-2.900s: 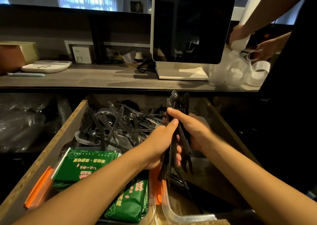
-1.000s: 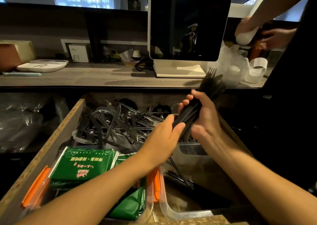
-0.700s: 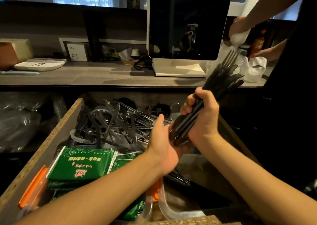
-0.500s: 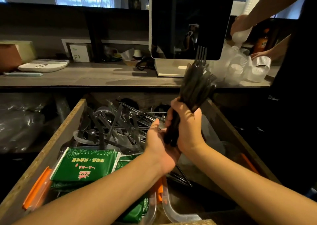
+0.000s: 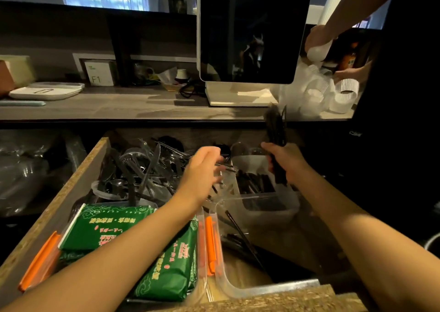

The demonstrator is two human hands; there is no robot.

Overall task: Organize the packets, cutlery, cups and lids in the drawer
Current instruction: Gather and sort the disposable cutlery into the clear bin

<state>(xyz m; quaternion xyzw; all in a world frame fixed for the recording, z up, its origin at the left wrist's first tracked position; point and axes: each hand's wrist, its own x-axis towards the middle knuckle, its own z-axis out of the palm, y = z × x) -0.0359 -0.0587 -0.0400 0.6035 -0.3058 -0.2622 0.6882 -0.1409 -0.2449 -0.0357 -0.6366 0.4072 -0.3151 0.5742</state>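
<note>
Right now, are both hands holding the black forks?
No, only the right hand grips the black forks; the left hand is off them.

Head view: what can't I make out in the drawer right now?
- Bundle of black forks in the right hand: motion-blurred, count unreadable.
- Left hand: fingertips blurred; contact with the clear container unclear.
- Green packets: partly covered by the left forearm.
- Loose cutlery pile: dark and tangled; pieces indistinct.

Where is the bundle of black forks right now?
The bundle of black forks is upright in the right hand, right of centre, above the clear container in the drawer.
</note>
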